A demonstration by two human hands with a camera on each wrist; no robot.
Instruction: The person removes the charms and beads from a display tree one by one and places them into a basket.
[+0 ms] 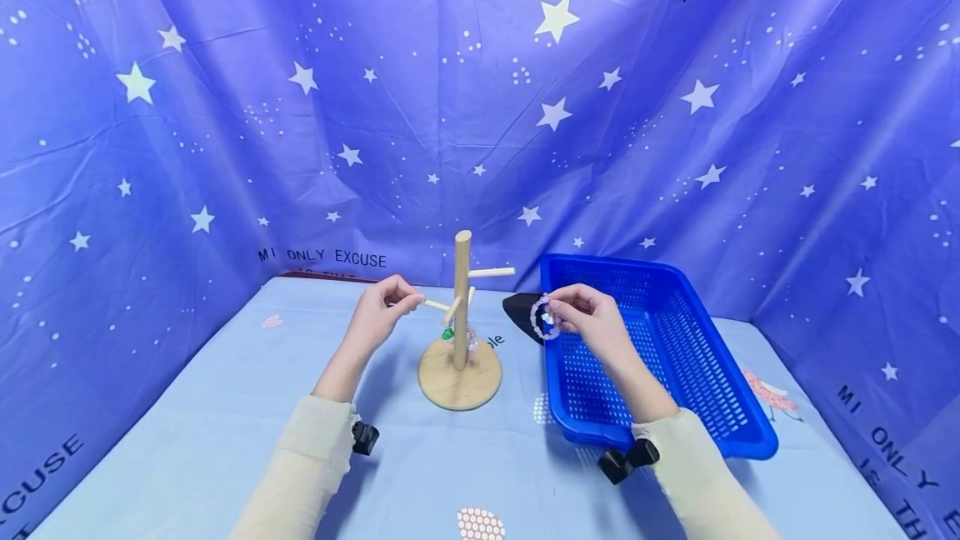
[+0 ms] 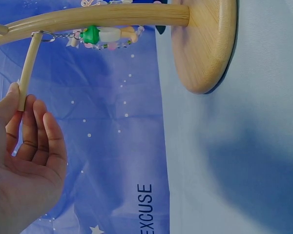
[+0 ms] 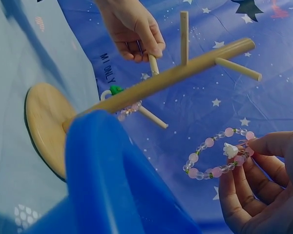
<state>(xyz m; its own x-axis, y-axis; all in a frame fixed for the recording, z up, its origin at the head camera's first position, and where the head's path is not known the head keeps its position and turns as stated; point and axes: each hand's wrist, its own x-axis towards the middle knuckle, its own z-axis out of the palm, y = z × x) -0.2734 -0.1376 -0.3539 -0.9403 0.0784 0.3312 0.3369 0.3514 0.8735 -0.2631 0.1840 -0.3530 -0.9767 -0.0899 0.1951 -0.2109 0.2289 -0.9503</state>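
- Near the camera, two cream ribbed sleeves (image 1: 296, 469) reach forward over the table, each with a black device (image 1: 365, 437) at its cuff.
- The left hand (image 1: 380, 315) is raised left of the stand, palm turned inward; thumb and index finger pinch the tip of a slim wooden peg (image 2: 29, 70), the other fingers loosely bent.
- The right hand (image 1: 596, 322) is raised on the other side, thumb and fingertips pinching a beaded bracelet (image 3: 216, 172) by one edge, the remaining fingers curled below.
- The bracelet, round glossy pink and clear beads with small green ones, carries a white flower-shaped charm (image 3: 230, 150); its loop stands out from the fingertips toward the stand, apart from it.
- The blue plastic basket (image 1: 688, 340), perforated and rectangular, lies beneath the right hand.
- The wooden stand (image 1: 461, 307) rises between the hands, smooth and pale-grained: round post, disc base, thin pegs.
- A green-and-white ornament (image 2: 90, 35) hangs by a metal chain from the pinched peg, close to the post; pink and clear beads (image 3: 122, 116) hang nearby.
- Pale blue cloth (image 1: 187, 440) covers the table; behind it hangs a creased blue-violet, star-printed curtain (image 1: 450, 65).
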